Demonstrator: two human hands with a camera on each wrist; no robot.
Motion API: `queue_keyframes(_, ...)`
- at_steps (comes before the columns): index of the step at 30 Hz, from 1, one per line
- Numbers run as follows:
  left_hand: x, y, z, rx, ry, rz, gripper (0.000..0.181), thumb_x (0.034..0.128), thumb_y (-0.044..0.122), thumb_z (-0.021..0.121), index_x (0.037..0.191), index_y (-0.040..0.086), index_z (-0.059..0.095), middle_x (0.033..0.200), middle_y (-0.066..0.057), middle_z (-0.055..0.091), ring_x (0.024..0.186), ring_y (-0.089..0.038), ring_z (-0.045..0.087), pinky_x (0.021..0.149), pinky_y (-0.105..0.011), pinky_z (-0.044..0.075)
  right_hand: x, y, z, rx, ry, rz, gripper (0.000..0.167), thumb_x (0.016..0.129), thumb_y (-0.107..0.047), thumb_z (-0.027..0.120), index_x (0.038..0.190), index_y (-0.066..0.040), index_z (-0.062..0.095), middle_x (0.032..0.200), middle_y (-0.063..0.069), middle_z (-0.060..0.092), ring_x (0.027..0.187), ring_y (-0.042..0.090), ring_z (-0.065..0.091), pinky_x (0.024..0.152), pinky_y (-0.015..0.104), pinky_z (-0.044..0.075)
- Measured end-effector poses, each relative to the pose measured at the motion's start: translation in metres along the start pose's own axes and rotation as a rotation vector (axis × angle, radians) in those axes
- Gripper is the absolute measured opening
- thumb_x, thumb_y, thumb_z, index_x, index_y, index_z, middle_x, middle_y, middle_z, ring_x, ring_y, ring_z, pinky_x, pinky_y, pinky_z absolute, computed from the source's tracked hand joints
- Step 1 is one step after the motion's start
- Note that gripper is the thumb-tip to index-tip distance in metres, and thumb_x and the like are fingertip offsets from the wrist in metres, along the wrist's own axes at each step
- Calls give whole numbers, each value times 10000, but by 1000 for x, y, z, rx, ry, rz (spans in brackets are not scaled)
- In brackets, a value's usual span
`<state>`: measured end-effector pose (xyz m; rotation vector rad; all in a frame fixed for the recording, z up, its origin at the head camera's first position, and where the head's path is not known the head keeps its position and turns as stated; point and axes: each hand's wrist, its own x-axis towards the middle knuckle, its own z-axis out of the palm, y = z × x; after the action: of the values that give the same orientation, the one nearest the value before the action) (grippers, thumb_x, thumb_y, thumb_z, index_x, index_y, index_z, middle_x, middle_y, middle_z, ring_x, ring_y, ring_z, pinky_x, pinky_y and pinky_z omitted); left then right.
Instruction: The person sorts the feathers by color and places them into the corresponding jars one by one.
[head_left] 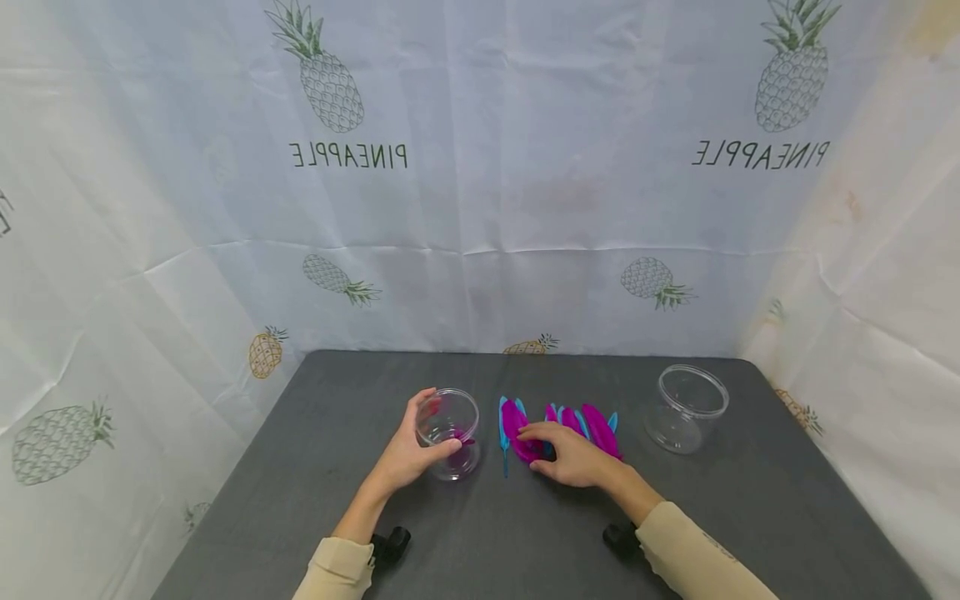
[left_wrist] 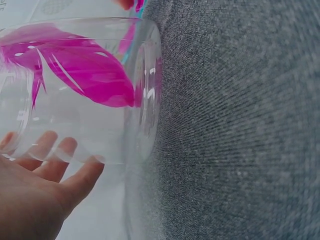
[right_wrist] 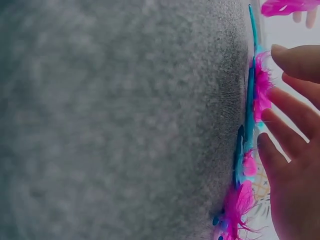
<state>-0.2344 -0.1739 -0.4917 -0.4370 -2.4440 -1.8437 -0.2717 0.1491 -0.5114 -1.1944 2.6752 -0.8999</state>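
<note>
- Spanning foreground: dark worktop (head_left: pixel 480 537).
- Left hand (head_left: pixel 409 458): curled round clear jar (head_left: pixel 456 421), magenta feather (left_wrist: pixel 92 75) inside.
- Right hand (head_left: pixel 574 457): fingers loosely parted, apparently empty, nearer the loose feathers (head_left: pixel 572 421).
- Loose feathers: right of jar, mid-worktop, long axes mostly toward far edge.
- Hidden: parts beneath right hand; fingertip contact uncertain.

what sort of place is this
Possibly an improvised tabletop workspace or recording corner: pineapple-print fabric hangs behind and on both sides of a dark table, where magenta and blue feathers lie. The wider room is hidden.
</note>
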Motion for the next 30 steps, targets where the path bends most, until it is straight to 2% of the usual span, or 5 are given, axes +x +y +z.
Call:
queue_keyframes(5, 0, 0, 1, 2, 5, 1, 887, 848, 192, 836, 1546, 176, 287, 1545, -129, 411, 1461, -340, 350, 1168, -608, 287, 2, -2, 0, -14, -42, 18, 415, 954, -145, 706, 1356, -65, 638, 1448, 89, 565, 1383, 331, 473, 1120, 560, 389)
queue_keyframes(13, 0, -3, 1, -15, 6, 14, 908, 836, 155, 838, 1552, 136, 281, 1547, -185, 399, 1456, -369, 352, 1160, -622, 290, 4, -1, 2, -63, -85, 9, 383, 988, -73, 643, 1371, -61, 635, 1459, 91, 558, 1405, 326, 454, 1136, 548, 372)
queue_keyframes(21, 1, -4, 0, 5, 2, 8, 896, 854, 213, 832, 1552, 165, 272, 1556, -203, 384, 1459, -356, 349, 1167, -617, 280, 7, -3, 1, -103, -64, -20, 339, 987, -81, 653, 1324, -56, 672, 1410, 114, 604, 1380, 347, 483, 1126, 554, 380)
queue_keyframes(30, 0, -5, 0, 1, -9, 30, 891, 863, 220, 821, 1552, 150, 261, 1554, -221, 373, 1457, -382, 339, 1159, -642, 270, 12, -3, 4, -126, 9, -98, 246, 980, -144, 682, 1200, -53, 742, 1244, 66, 708, 1317, 313, 556, 1106, 534, 412)
